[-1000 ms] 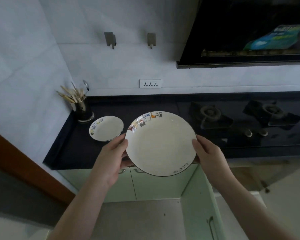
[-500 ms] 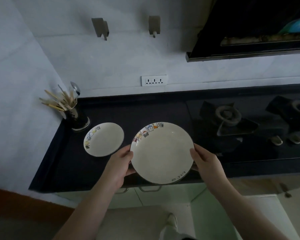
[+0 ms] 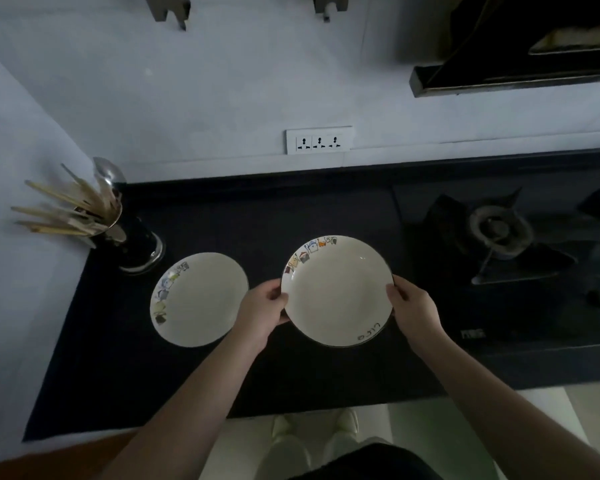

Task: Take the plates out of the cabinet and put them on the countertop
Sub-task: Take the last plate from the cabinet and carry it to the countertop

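Observation:
A white plate [image 3: 336, 292] with small coloured pictures on its far-left rim is over the black countertop [image 3: 257, 223], level, and I cannot tell whether it touches the surface. My left hand [image 3: 262, 311] grips its left rim and my right hand [image 3: 414, 311] grips its right rim. A second white plate [image 3: 198, 299] of the same pattern lies flat on the countertop just to the left, close beside my left hand. The cabinet is out of view.
A dark holder [image 3: 132, 244] with chopsticks and a spoon stands at the back-left corner. A gas stove burner [image 3: 499, 230] sits to the right. A wall socket strip [image 3: 319, 140] is on the white tiles, and a range hood [image 3: 520, 71] hangs at upper right.
Both hands carried the plate forward from over the counter's front edge to above the countertop, beside the first plate. The view tilted downward and the open cabinet door left the frame.

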{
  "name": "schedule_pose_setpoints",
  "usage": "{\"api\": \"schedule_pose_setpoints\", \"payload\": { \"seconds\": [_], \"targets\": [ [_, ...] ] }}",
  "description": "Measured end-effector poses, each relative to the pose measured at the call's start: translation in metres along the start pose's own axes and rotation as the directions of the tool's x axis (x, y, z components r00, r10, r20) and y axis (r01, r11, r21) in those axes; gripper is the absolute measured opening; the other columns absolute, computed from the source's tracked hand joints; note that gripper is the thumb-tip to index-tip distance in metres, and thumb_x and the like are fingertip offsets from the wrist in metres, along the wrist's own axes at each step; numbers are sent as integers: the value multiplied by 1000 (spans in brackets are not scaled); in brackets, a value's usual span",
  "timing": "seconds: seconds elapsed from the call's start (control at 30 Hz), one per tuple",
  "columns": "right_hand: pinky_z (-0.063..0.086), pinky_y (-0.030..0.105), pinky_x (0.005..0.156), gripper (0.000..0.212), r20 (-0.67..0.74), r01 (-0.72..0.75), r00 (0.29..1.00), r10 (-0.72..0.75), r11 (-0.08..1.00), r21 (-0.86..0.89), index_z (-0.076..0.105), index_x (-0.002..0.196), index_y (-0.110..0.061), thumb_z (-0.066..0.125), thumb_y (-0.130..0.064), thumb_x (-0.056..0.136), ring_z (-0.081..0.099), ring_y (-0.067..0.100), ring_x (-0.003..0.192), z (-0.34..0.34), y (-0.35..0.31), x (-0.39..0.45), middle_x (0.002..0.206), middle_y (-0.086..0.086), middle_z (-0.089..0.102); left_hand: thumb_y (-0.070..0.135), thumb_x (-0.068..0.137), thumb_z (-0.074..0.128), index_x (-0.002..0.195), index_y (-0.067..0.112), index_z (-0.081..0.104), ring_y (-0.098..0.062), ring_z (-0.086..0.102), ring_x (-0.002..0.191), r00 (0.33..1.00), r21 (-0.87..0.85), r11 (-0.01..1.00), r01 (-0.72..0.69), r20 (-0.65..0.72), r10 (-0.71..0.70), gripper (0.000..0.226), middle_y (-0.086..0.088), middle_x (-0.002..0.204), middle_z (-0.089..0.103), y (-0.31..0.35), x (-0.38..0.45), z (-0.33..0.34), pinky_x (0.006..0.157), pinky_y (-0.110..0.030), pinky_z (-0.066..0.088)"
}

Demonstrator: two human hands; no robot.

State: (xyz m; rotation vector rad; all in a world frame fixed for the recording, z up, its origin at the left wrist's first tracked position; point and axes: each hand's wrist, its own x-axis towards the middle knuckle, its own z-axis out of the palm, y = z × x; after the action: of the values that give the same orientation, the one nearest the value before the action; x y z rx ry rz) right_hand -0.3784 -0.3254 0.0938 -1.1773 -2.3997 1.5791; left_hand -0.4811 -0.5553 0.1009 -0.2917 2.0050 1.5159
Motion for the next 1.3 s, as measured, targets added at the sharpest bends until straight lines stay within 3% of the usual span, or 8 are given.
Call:
{"api": "schedule_pose_setpoints", "payload": {
  "seconds": [0.13,0.27,0.47,0.63,0.83,0.97,1.13,1.3],
  "targets": [
    [57,38,64,26,-34,-88,996,88,996,-21,65,93,-51,50,-30,96,61,9,62,17,6,21,67,-18,67,6,92,60,121,25,61,-9,68,89,996,47,996,76,42,-78,35,12,96,68,-4,30,0,63,-26,58],
    [49,23,52,25,-44,-167,985,166,986,-14,66,115,-33,51,-27,96,61,5,65,23,15,36,74,-17,67,8,92,59,126,22,59,-10,67,90,985,92,986,142,90,-150,37,9,99,67,-9,50,7,60,-25,57],
    [43,21,50,21,-36,-197,980,197,980,-17,67,110,-28,52,-23,97,61,5,67,27,23,48,78,-14,67,8,92,59,125,21,58,-12,65,94,977,140,975,172,105,-188,36,6,101,64,-15,69,15,71,-31,60],
    [47,23,53,20,-28,-200,979,200,980,-4,69,103,-28,52,-22,95,62,7,68,31,29,55,76,-12,68,7,92,58,130,20,56,-14,64,99,979,146,976,160,102,-176,40,5,105,64,-19,76,17,75,-32,60],
    [43,22,52,22,-25,-197,980,198,980,22,67,113,-25,52,-23,96,64,7,71,32,31,60,82,-12,69,7,92,59,133,21,54,-10,63,96,980,150,978,147,112,-164,44,9,104,62,-21,75,18,67,-26,57],
    [47,24,54,21,-14,-188,982,188,982,30,68,111,-26,53,-25,96,66,10,72,31,34,62,81,-10,70,7,92,59,133,21,55,-14,64,102,981,149,979,139,116,-157,43,3,115,65,-24,74,20,77,-32,60],
    [41,20,52,25,-24,-190,981,191,981,33,65,118,-23,52,-24,96,61,3,71,33,37,62,82,-15,65,7,91,59,131,20,56,-17,65,105,980,138,980,141,120,-158,42,1,115,65,-24,73,20,87,-40,59],
    [37,20,56,32,-32,-224,974,226,973,61,60,127,-20,50,-28,97,55,-1,76,35,43,66,84,-20,58,9,92,57,134,20,55,-15,65,100,981,74,985,157,101,-164,43,1,113,65,-25,71,19,80,-36,61]
  ]
}}
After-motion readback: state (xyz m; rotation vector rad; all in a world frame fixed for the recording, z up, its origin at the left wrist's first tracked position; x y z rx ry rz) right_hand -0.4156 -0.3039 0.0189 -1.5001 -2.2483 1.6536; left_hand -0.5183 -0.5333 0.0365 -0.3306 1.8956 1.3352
